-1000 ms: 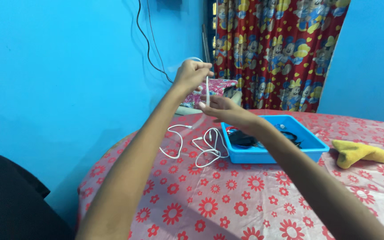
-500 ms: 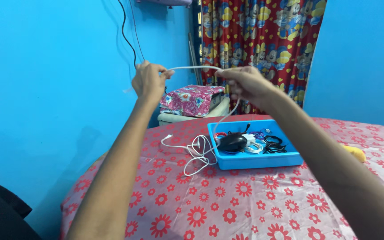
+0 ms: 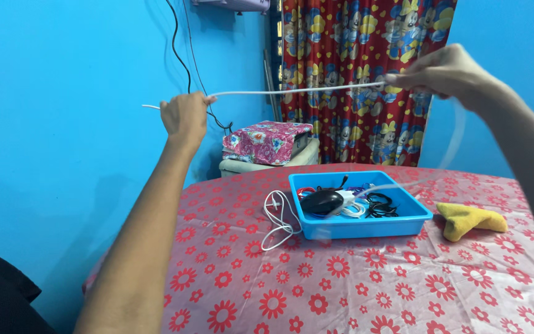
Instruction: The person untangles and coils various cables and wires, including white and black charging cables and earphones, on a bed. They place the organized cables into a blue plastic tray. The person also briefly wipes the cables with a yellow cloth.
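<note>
A white cable [image 3: 298, 90] is stretched taut in the air between my two hands, above the table. My left hand [image 3: 183, 116] grips one end at the left, with a short tip poking out past the fist. My right hand [image 3: 443, 71] pinches the cable at the upper right; from there the rest hangs down, blurred, toward the blue tray [image 3: 366, 225]. The tray holds a black mouse [image 3: 321, 201], a white plug and coiled black and white cables.
Another white cable [image 3: 276, 216] lies looped on the red flowered tablecloth [image 3: 341, 284] left of the tray. A yellow cloth [image 3: 468, 218] lies to the tray's right. Behind are a blue wall, a patterned red curtain and a bundle with pink flowered fabric [image 3: 266, 140].
My hands have drawn far apart, the right one sweeping up and to the right, pulling the white cable straight. Part of the cable has lifted off the tablecloth.
</note>
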